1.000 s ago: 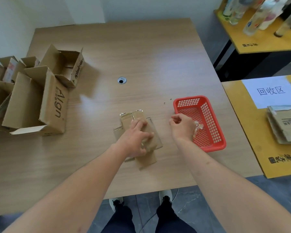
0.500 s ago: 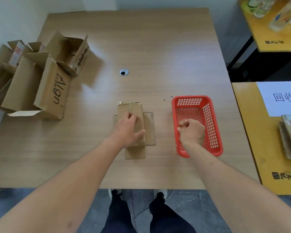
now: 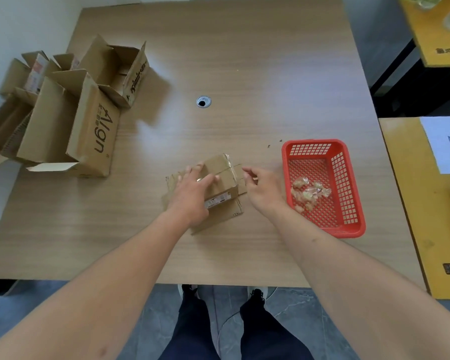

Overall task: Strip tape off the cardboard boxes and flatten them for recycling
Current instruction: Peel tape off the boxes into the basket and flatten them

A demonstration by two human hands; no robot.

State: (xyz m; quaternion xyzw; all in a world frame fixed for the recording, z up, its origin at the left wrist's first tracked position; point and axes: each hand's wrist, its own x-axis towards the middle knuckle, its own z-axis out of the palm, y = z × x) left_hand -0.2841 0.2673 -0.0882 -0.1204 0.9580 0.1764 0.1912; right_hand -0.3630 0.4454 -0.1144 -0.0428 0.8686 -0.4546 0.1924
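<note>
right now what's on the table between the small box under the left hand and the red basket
In the head view, the right hand hovers there, fingers loosely curled, holding nothing, between the small box and the red basket; below it, bare table.

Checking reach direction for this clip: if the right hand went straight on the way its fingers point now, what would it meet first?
The right hand points up-left, its fingers loosely curled and holding nothing. Going straight on, it would probably first meet the taped right edge of the small cardboard box that the left hand holds down, though height is unclear.
</note>
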